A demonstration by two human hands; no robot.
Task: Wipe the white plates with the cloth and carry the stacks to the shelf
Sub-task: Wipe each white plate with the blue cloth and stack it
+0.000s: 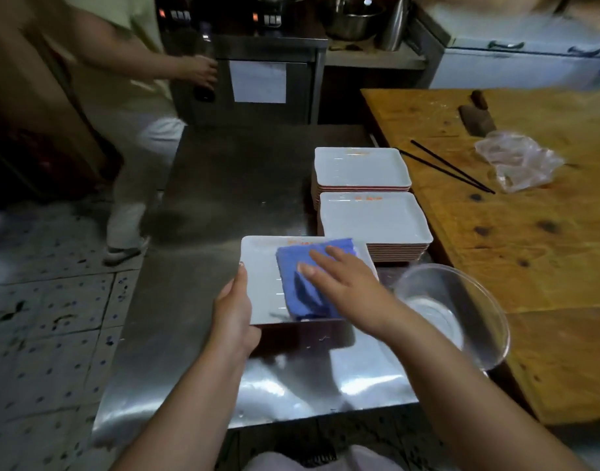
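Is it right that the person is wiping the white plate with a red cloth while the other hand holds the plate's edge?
Not quite. The cloth is blue, not red, as the head view shows. The rest holds: the right hand presses it flat on the white plate and the left hand holds the plate's edge.
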